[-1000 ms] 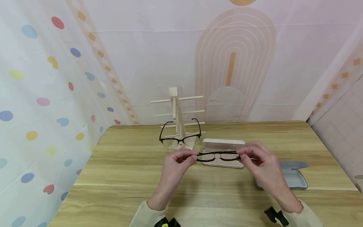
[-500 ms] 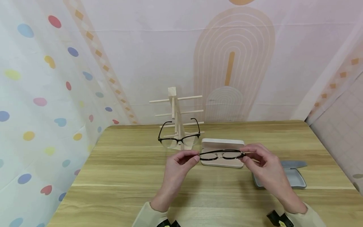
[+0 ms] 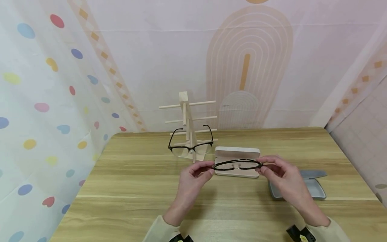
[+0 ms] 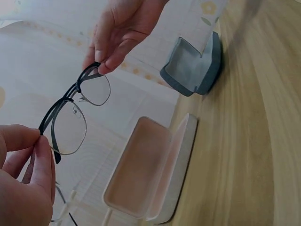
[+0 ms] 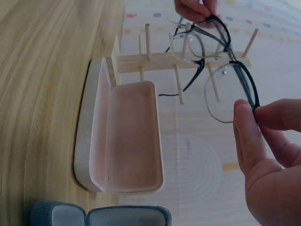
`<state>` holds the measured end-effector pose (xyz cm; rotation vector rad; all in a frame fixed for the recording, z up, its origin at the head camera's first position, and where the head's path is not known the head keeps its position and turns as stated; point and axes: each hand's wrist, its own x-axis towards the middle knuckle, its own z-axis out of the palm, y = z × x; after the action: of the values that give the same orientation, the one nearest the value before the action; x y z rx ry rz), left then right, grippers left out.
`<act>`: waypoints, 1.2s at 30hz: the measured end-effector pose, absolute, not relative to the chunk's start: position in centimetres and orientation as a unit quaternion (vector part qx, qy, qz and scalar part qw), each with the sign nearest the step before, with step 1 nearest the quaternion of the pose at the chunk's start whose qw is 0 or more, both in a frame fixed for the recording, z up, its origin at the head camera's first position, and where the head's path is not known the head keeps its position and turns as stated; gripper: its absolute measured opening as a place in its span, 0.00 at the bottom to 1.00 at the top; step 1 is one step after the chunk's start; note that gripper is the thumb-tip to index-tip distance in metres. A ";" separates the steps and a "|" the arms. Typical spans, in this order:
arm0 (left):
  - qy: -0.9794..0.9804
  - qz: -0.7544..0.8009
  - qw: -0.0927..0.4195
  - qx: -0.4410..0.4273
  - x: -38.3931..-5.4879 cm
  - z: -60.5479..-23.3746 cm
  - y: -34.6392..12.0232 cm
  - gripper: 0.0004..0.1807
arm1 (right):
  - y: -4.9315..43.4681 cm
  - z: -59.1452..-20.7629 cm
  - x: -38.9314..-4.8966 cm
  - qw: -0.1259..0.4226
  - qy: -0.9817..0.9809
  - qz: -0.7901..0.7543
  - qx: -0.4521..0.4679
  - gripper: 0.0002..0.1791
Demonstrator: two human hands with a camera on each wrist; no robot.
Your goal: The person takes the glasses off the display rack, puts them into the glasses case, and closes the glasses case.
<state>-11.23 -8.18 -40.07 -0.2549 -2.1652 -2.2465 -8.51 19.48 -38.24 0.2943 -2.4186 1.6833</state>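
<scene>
A pair of eyeglasses (image 3: 238, 161) with dark upper rims and thin wire lower rims is held up between both hands. Its temples look folded behind the lenses. My left hand (image 3: 191, 185) pinches one end between thumb and fingers, and my right hand (image 3: 287, 183) pinches the other end. In the left wrist view the glasses (image 4: 70, 96) hang in the air, apart from the cases. Just beyond them in the head view, an open white glasses case (image 3: 237, 149) with a pinkish lining stands on the table.
A wooden rack (image 3: 187, 117) with dowel arms stands at the back, bearing a second pair of glasses (image 3: 191, 148) with temples spread. To the right, partly behind my right hand, lies an open grey-blue glasses case (image 3: 314, 188). A printed curtain (image 3: 151, 67) hangs behind the table (image 3: 127, 201).
Both hands have shifted slightly right with the glasses. The glasses have tipped a little, so their lenses look narrower. The rack and both cases stay in place.
</scene>
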 end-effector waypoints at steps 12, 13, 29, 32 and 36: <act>-0.701 -0.710 0.014 -0.067 -11.2 -41.6 -7.3 0.11 | 19.9 -38.8 -8.7 0.034 -0.826 0.562 0.039 0.16; -0.698 -0.713 0.016 -0.065 -11.2 -41.7 -7.2 0.11 | 19.9 -38.9 -8.7 0.035 -0.831 0.555 0.036 0.16; -0.679 -0.734 0.018 -0.021 -11.2 -42.7 -6.3 0.13 | 19.4 -40.6 -8.7 0.072 -0.843 0.534 0.011 0.13; -0.668 -0.744 0.016 -0.006 -11.5 -43.0 -6.2 0.12 | 19.3 -40.8 -8.8 0.066 -0.835 0.547 0.000 0.13; -0.657 -0.754 0.012 0.008 -11.9 -43.3 -6.1 0.10 | 19.2 -41.1 -9.0 0.071 -0.828 0.556 0.000 0.12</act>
<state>-11.93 -6.10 -43.32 0.0250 -2.0487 -2.3488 -8.98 19.20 -41.07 -0.0010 -2.4906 1.6732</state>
